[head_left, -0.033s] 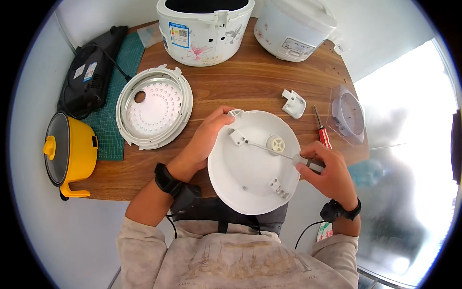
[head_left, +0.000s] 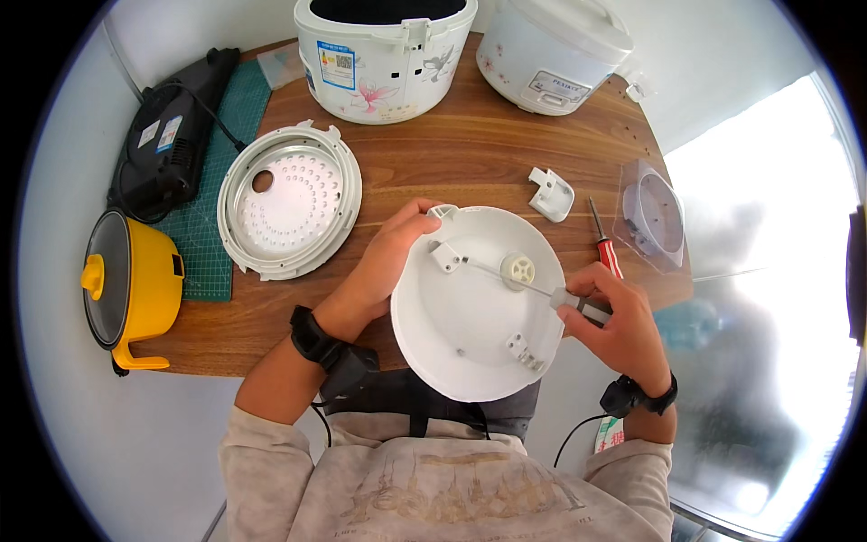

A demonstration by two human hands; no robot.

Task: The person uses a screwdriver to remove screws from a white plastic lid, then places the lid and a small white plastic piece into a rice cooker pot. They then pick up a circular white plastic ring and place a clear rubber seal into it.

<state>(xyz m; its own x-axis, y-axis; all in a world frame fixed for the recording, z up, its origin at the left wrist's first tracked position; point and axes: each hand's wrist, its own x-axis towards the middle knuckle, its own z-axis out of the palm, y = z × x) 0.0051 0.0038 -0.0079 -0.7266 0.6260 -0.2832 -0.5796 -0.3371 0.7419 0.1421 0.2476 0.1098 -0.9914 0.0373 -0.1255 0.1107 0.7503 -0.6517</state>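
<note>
Left hand grips white lid rim overhanging table edge.

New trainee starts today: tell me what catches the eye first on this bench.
Centre: a white round lid, steadied by the left hand while the right hand works a screwdriver into it. Left of it lies a perforated metal inner lid; a yellow pot sits far left.

rice cookers: 2 | screwdrivers: 2 | lid parts: 2 | yellow pot: 1
</note>
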